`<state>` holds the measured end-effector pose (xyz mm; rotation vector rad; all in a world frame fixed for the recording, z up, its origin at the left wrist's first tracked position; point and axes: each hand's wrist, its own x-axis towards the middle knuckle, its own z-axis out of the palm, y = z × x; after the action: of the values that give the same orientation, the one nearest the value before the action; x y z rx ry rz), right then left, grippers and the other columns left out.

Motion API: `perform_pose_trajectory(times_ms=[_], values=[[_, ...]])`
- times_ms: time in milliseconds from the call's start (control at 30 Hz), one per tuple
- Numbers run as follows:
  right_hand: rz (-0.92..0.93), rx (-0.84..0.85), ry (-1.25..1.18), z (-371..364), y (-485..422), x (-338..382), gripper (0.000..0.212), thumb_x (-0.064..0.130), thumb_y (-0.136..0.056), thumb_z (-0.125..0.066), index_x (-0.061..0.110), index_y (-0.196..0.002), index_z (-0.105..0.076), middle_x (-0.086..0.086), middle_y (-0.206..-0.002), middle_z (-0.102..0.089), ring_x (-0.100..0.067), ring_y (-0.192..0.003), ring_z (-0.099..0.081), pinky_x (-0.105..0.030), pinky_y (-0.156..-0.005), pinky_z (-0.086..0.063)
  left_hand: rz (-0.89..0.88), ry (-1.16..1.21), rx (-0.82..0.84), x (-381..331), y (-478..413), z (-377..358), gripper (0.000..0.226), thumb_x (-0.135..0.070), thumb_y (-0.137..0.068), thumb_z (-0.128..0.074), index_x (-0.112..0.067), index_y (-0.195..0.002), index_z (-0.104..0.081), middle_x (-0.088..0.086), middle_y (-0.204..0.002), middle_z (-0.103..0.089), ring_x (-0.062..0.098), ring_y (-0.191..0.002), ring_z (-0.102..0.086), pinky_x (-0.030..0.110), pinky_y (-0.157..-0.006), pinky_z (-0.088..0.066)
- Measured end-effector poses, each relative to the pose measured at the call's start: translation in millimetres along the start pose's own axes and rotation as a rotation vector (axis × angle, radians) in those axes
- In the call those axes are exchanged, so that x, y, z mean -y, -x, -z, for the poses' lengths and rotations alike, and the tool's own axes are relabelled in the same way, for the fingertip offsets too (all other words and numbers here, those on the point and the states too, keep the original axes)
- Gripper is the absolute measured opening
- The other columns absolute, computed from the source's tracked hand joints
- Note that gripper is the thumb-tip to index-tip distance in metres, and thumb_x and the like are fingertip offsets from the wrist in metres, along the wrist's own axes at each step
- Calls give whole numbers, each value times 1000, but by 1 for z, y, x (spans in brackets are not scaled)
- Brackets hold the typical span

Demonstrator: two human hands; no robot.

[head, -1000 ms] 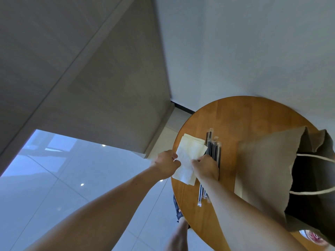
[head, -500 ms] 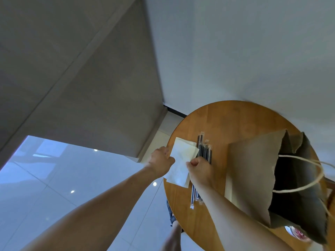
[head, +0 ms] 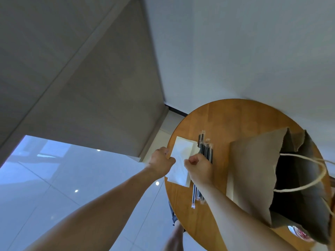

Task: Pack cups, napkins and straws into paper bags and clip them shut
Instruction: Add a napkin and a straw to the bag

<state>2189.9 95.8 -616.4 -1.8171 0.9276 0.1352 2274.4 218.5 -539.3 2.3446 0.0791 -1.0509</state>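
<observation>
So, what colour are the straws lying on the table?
The straws are black, in clear wrappers; the head view shows them best.

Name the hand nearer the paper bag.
Right. The right hand pinches the napkins on the side toward the paper bag, over the straws; the left hand grips their far edge.

Bare wood is left at the bench (head: 235,120) far side, betw. wall and straws (head: 206,151): open room there. Right half is blocked by the open paper bag (head: 253,169), its mouth crossed by a rope handle (head: 290,154). Only a narrow strip is left betw. bag and straws. Left edge is taken up by napkins (head: 181,154), pinched by left grip (head: 161,163) and right grip (head: 199,169).
</observation>
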Motion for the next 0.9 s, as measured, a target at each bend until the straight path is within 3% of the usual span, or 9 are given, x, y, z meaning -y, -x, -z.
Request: perform_pose_trajectory(times_ms=[100, 167, 333, 433, 533, 600, 667, 800, 900], values=[[-25, 31, -281, 10, 5, 11, 16, 4, -83, -72, 16, -85, -61, -1, -82, -68, -16, -77, -66, -25, -68, -57, 11, 93, 7, -5, -1, -2, 52, -27, -94, -60, -17, -142, -43, 0, -140, -52, 18, -118, -53, 24, -85, -42], [-70, 99, -487, 20, 10, 17, 22, -4, -83, -69, 15, -92, -61, -3, -87, -71, -14, -79, -69, -21, -65, -55, 54, 233, 74, -9, -2, -3, 54, -31, -92, -63, -18, -140, -43, -3, -131, -55, 19, -114, -54, 31, -92, -46], [-133, 195, -661, 42, 16, 9, 17, 1, -87, -67, 9, -102, -62, -6, -87, -74, -20, -75, -71, -28, -62, -57, 179, 642, 264, -11, -3, -8, 39, -23, -88, -70, -7, -123, -60, 13, -115, -69, 32, -106, -66, 51, -99, -51], [-154, -27, -498, 43, 12, -14, 6, 19, -96, -62, 13, -96, -66, -10, -86, -72, -25, -76, -69, -37, -66, -56, 186, 612, 244, -12, -2, -16, 29, -21, -89, -70, -8, -114, -64, 14, -112, -70, 33, -102, -67, 52, -96, -53], [-200, -208, -5, 43, 1, -45, 15, 15, -97, -57, 9, -109, -65, -12, -104, -70, -27, -91, -66, -33, -78, -51, 175, 559, 199, -12, -1, -23, 26, -26, -92, -66, -11, -113, -62, 12, -111, -68, 32, -101, -65, 52, -96, -52], [-241, -169, 206, 42, -2, -59, 25, 9, -94, -57, 7, -118, -62, -12, -115, -67, -28, -103, -64, -27, -80, -46, 175, 521, 162, -11, 0, -26, 28, -28, -93, -64, -11, -116, -61, 11, -112, -67, 31, -102, -64, 52, -98, -51], [-244, -107, 315, 40, -3, -64, 27, 8, -91, -59, 6, -118, -62, -13, -117, -66, -30, -106, -65, -30, -83, -51, 170, 502, 137, -9, -1, -28, 29, -29, -94, -63, -12, -118, -60, 9, -113, -66, 29, -101, -64, 51, -97, -51], [-249, -76, 341, 38, -4, -58, 30, 12, -88, -64, 8, -118, -61, -12, -109, -70, -30, -90, -70, -38, -76, -58, 161, 480, 109, -9, -1, -31, 28, -29, -95, -61, -13, -118, -60, 7, -113, -66, 26, -100, -63, 49, -95, -52], [-234, -80, 385, 39, -4, -56, 29, 15, -86, -66, 10, -115, -62, -10, -106, -69, -30, -89, -70, -35, -72, -58, 156, 475, 101, -12, 0, -31, 24, -29, -96, -60, -13, -115, -61, 8, -112, -67, 27, -100, -64, 49, -96, -52]])
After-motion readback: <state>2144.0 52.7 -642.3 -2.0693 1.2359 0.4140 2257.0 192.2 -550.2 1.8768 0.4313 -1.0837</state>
